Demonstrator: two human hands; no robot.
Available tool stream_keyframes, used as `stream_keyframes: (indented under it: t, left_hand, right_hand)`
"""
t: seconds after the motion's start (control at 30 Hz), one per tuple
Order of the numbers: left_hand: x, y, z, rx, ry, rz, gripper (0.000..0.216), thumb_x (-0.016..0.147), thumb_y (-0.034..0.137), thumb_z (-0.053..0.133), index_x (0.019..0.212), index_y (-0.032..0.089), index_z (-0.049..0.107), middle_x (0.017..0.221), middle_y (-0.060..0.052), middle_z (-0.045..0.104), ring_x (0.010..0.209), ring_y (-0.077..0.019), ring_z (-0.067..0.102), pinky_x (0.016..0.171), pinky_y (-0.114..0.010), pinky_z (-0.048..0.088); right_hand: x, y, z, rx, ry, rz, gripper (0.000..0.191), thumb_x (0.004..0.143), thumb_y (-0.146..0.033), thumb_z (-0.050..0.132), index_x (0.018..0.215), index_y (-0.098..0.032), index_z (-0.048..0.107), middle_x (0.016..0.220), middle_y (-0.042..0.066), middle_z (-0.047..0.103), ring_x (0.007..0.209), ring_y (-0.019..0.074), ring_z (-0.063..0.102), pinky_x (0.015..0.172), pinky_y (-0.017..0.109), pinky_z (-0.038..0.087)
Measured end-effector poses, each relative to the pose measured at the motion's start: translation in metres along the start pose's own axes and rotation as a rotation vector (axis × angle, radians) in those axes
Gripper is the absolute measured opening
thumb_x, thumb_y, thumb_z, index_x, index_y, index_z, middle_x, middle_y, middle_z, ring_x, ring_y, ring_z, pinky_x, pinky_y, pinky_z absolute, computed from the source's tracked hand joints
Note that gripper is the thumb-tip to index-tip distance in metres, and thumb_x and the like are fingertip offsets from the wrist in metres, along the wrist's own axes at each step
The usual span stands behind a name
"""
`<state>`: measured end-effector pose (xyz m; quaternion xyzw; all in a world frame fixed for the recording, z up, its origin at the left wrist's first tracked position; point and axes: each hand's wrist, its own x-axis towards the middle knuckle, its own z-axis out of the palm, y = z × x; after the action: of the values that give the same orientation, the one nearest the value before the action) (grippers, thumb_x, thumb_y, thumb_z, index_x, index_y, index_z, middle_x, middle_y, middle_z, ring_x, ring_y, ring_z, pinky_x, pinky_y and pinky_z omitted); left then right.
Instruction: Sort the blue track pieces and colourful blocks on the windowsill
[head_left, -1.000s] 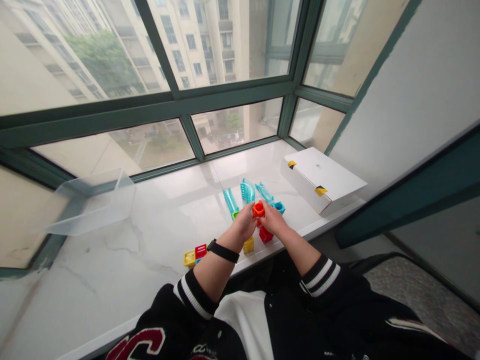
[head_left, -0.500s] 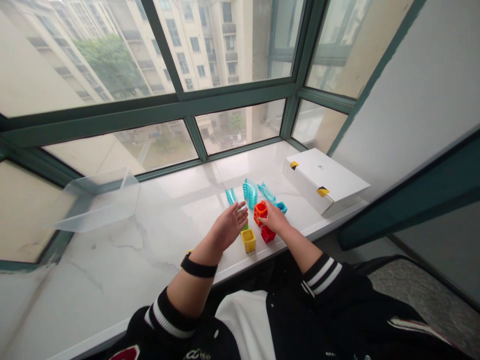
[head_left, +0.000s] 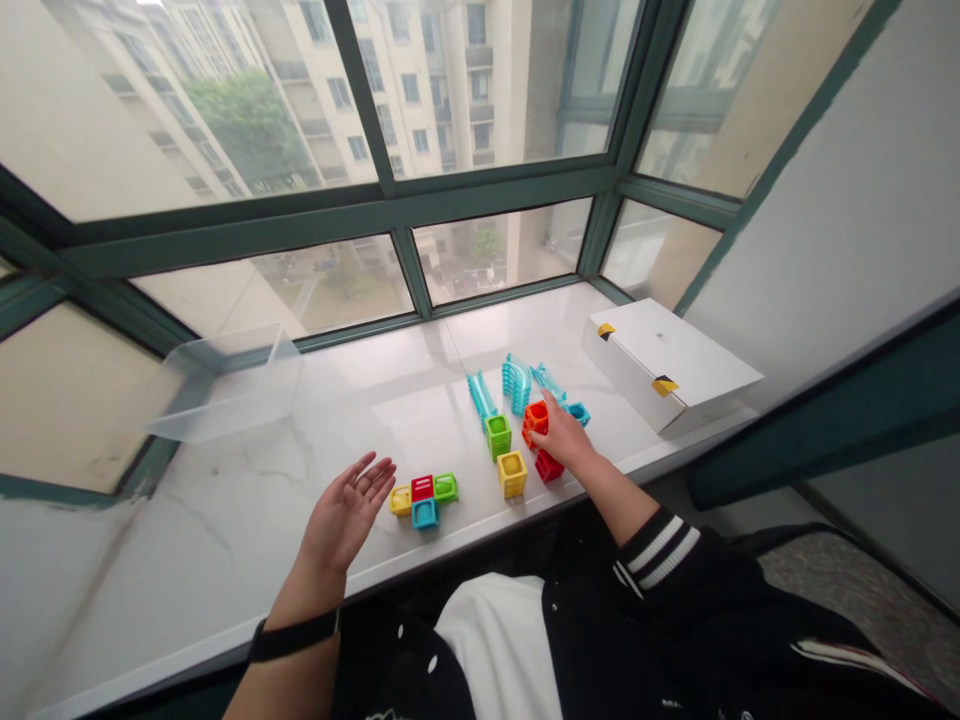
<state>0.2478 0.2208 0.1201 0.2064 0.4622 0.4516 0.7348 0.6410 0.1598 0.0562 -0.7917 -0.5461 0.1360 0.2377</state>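
My left hand (head_left: pixel 346 515) is open, palm up and holding nothing, left of a joined group of cube blocks: a yellow block (head_left: pixel 400 500), a red block (head_left: pixel 422 488), a green block (head_left: pixel 445 487) and a blue block (head_left: pixel 424 514). My right hand (head_left: pixel 564 436) has thumb and fingers around an orange block (head_left: pixel 535 418), which partly hides behind them. Just below that hand sits a darker red block (head_left: pixel 548 466). A larger yellow block (head_left: pixel 512 474) and a taller green block (head_left: pixel 498 437) stand to its left, and a blue block (head_left: pixel 578 412) shows beyond the fingers.
Behind the blocks lie a straight turquoise track piece (head_left: pixel 480 396), a curved turquoise piece (head_left: pixel 516 382) and another turquoise piece (head_left: pixel 549 380). A clear plastic bin (head_left: pixel 232 400) stands at left, a white box (head_left: pixel 675 350) at right. Windows border the marble-patterned sill (head_left: pixel 337 400).
My left hand has moved left, away from the green and yellow blocks, uncovering the joined group. My right hand stays at the orange block. The view has shifted slightly left.
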Motion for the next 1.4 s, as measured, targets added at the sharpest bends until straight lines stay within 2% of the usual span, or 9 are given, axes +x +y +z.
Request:
stream_keyframes:
  t: [0.13, 0.3, 0.37, 0.47, 0.57, 0.67, 0.77, 1.23, 1.4]
  left_hand:
    - [-0.006, -0.012, -0.025, -0.019, 0.066, -0.013, 0.033, 0.093, 0.016, 0.052, 0.122, 0.013, 0.068, 0.118, -0.017, 0.074, 0.115, -0.0261, 0.073, 0.106, -0.046, 0.060]
    - [-0.011, -0.018, -0.033, -0.060, 0.109, -0.032, 0.037, 0.092, 0.014, 0.053, 0.126, 0.014, 0.067, 0.117, -0.016, 0.074, 0.113, -0.0255, 0.074, 0.105, -0.046, 0.061]
    - [-0.012, -0.018, -0.035, -0.070, 0.107, -0.034, 0.035, 0.092, 0.014, 0.053, 0.123, 0.014, 0.068, 0.117, -0.016, 0.074, 0.113, -0.0251, 0.073, 0.105, -0.045, 0.061]
    - [-0.011, -0.022, -0.038, -0.073, 0.086, -0.029, 0.031, 0.092, 0.014, 0.054, 0.119, 0.014, 0.068, 0.118, -0.016, 0.074, 0.113, -0.0245, 0.073, 0.103, -0.042, 0.062]
    - [-0.009, -0.028, -0.040, -0.073, 0.055, -0.029, 0.029, 0.093, 0.014, 0.054, 0.118, 0.014, 0.068, 0.118, -0.016, 0.073, 0.112, -0.0237, 0.074, 0.100, -0.039, 0.063]
    - [-0.010, -0.035, -0.038, -0.077, 0.050, -0.041, 0.031, 0.093, 0.015, 0.053, 0.120, 0.014, 0.068, 0.118, -0.015, 0.073, 0.111, -0.0233, 0.074, 0.099, -0.039, 0.064]
    - [-0.012, -0.038, -0.036, -0.085, 0.045, -0.051, 0.031, 0.093, 0.015, 0.053, 0.121, 0.013, 0.068, 0.118, -0.016, 0.073, 0.110, -0.0236, 0.074, 0.096, -0.038, 0.065]
    - [-0.012, -0.047, -0.044, -0.101, 0.070, -0.080, 0.027, 0.094, 0.014, 0.055, 0.117, 0.013, 0.068, 0.118, -0.016, 0.073, 0.105, -0.0231, 0.076, 0.090, -0.035, 0.066]
    - [-0.011, -0.049, -0.047, -0.101, 0.067, -0.077, 0.027, 0.095, 0.014, 0.055, 0.118, 0.013, 0.068, 0.118, -0.016, 0.074, 0.105, -0.0230, 0.076, 0.091, -0.036, 0.066]
  right_hand:
    - [-0.001, -0.002, 0.001, -0.006, -0.001, -0.003, 0.093, 0.088, -0.028, 0.072, 0.167, -0.017, 0.025, 0.144, 0.021, 0.064, 0.117, 0.0344, 0.069, 0.096, 0.043, 0.054]
    - [-0.011, 0.004, -0.007, 0.053, 0.039, -0.033, 0.096, 0.085, -0.033, 0.076, 0.165, -0.018, 0.026, 0.152, 0.019, 0.057, 0.131, 0.0358, 0.061, 0.107, 0.049, 0.051]
    - [-0.022, 0.003, -0.016, 0.112, 0.139, -0.065, 0.084, 0.087, -0.034, 0.073, 0.160, -0.018, 0.035, 0.150, 0.018, 0.058, 0.132, 0.0342, 0.060, 0.110, 0.050, 0.049]
    - [-0.044, -0.010, -0.029, 0.204, 0.284, -0.158, 0.049, 0.096, -0.034, 0.061, 0.143, -0.020, 0.055, 0.133, 0.015, 0.066, 0.123, 0.0306, 0.062, 0.108, 0.047, 0.051]
    - [-0.063, -0.033, -0.031, 0.197, 0.185, -0.315, 0.032, 0.096, -0.036, 0.064, 0.125, -0.023, 0.066, 0.123, 0.012, 0.068, 0.120, 0.0309, 0.062, 0.110, 0.048, 0.049]
    - [-0.071, -0.050, -0.021, 0.152, 0.028, -0.401, 0.035, 0.090, -0.036, 0.074, 0.123, -0.025, 0.069, 0.121, 0.011, 0.067, 0.120, 0.0310, 0.061, 0.110, 0.049, 0.049]
    - [-0.071, -0.054, -0.011, 0.122, -0.027, -0.406, 0.033, 0.088, -0.034, 0.078, 0.119, -0.026, 0.072, 0.119, 0.010, 0.066, 0.116, 0.0296, 0.062, 0.108, 0.048, 0.050]
    - [-0.070, -0.051, -0.010, 0.131, -0.055, -0.443, 0.026, 0.089, -0.031, 0.076, 0.114, -0.025, 0.073, 0.115, 0.008, 0.066, 0.112, 0.0269, 0.063, 0.106, 0.044, 0.051]
    - [-0.059, -0.057, -0.017, 0.168, 0.040, -0.452, 0.028, 0.095, -0.034, 0.069, 0.122, -0.024, 0.070, 0.120, 0.010, 0.067, 0.119, 0.0288, 0.062, 0.111, 0.045, 0.048]
